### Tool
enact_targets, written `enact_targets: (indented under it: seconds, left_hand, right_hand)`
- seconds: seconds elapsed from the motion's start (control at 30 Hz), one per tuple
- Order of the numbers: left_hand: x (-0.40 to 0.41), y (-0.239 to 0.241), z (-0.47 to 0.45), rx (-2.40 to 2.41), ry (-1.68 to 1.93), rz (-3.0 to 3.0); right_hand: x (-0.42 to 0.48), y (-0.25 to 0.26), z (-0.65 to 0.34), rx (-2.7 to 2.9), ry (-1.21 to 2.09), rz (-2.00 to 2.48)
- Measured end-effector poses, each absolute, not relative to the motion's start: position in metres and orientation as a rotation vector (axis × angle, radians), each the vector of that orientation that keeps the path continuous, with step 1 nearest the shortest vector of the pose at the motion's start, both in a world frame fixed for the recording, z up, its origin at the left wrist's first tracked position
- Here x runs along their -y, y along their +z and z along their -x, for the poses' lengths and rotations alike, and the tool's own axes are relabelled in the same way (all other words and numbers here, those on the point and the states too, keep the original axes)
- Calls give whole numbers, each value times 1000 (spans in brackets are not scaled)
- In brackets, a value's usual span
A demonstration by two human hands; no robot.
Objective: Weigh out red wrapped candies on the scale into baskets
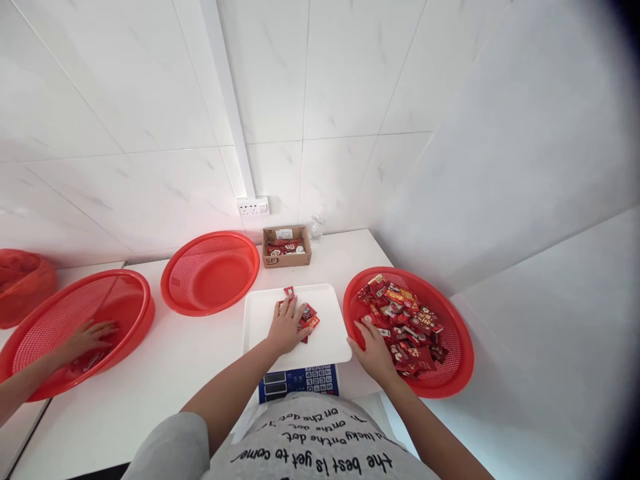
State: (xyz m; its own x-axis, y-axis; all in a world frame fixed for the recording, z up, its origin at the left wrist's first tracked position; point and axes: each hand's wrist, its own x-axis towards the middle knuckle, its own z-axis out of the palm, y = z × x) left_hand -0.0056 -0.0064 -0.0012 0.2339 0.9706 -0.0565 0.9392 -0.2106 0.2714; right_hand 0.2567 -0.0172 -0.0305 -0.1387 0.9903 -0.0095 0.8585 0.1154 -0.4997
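Note:
My left hand (286, 328) lies over a few small red snack packets (309, 317) on the white weighing tray (330, 340). Its fingers are spread, with packets showing around and between them. On the right, my right hand (374, 353) grips the near-left rim of a red plastic basket (463, 353), thumb outside and fingers over the edge. A heap of red packets (407, 327) fills much of this basket. Below the tray is the blue keypad panel of a scale (299, 381).
Behind the tray stand a cardboard box (287, 260) of red packets and a clear glass (317, 228). Another red basket (210, 273) sits at back left. Far left, another person's hand (90, 339) reaches into a red basket (143, 293). A tiled wall bounds the table.

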Motion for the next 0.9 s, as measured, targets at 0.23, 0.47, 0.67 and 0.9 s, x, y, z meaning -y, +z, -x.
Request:
enact_targets:
  seconds: [0.23, 0.47, 0.67, 0.9]
  left_hand:
    - [-8, 5, -2, -2027, 311, -2110]
    - [-4, 2, -1, -1781, 185, -2221]
    - [12, -1, -10, -1723, 234, -2356]
    - [15, -5, -16, -1840, 241, -2283]
  right_hand:
    - [18, -30, -258, 2041, 605, 1801]
    - [18, -31, -258, 2024, 642, 1806]
    - [18, -32, -259, 2021, 648, 1796]
    - [18, -31, -259, 2023, 672, 1811]
